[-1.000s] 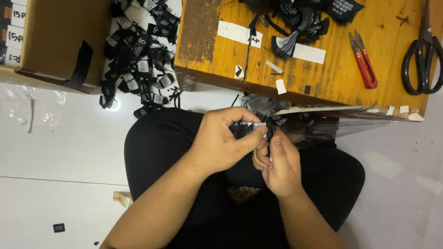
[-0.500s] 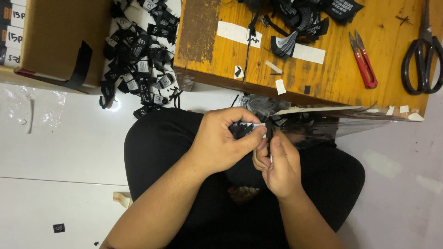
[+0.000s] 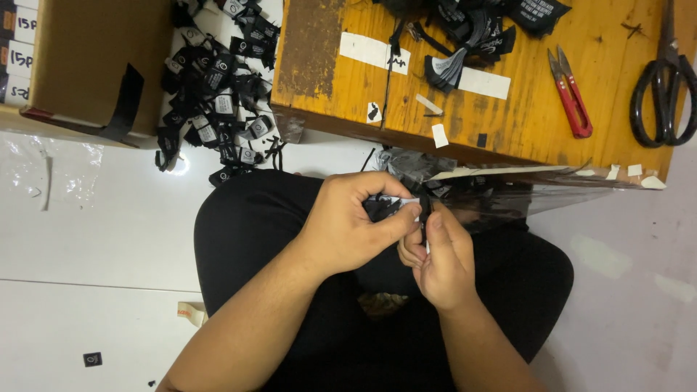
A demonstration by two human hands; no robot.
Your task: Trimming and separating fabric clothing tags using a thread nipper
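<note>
My left hand (image 3: 356, 221) and my right hand (image 3: 439, 261) meet over my lap, just below the edge of a low wooden table (image 3: 319, 65). Both pinch a small bundle of black fabric labels (image 3: 422, 208) between thumbs and fingers. More black labels (image 3: 388, 207) lie bunched under my left fingers. My palms hide most of the bundle.
A heap of black labels (image 3: 218, 101) lies on the white floor beside a cardboard box (image 3: 94, 58). On the table sit another label pile (image 3: 472, 29), red thread snips (image 3: 570, 91) and black scissors (image 3: 664, 94). A clear plastic bag (image 3: 508, 189) hangs off the table edge.
None of note; both hands stay together on the labels, with only slight finger shifts.
</note>
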